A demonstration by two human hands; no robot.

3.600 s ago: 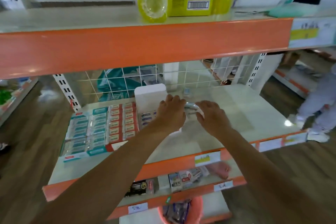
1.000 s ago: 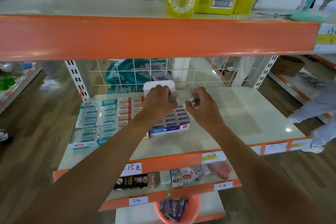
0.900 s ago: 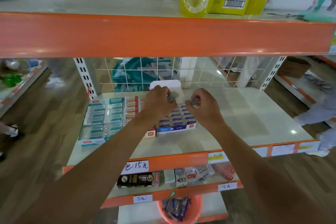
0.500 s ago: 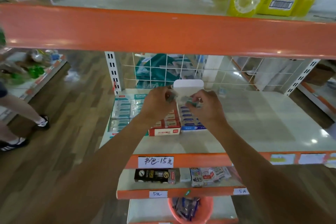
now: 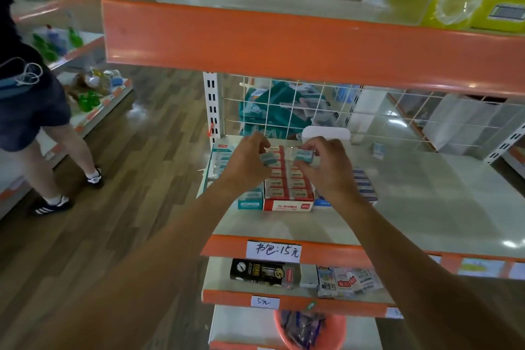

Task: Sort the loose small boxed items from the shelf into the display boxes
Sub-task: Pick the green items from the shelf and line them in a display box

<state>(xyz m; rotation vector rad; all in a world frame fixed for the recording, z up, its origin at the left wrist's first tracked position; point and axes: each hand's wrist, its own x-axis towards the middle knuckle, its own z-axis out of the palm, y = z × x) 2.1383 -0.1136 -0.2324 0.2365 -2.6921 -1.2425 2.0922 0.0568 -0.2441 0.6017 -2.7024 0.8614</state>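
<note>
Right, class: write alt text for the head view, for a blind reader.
A left hand pinches a teal box and a right hand a second teal box, above a red display box on a shelf. A teal display box and blue display box flank it.

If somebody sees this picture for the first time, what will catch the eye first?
In the middle, the left hand pinches a small teal box and the right hand a second teal box, both above the red display box on the shelf. The wide orange shelf edge runs across the top, and a person in dark shorts stands at far left.
</note>
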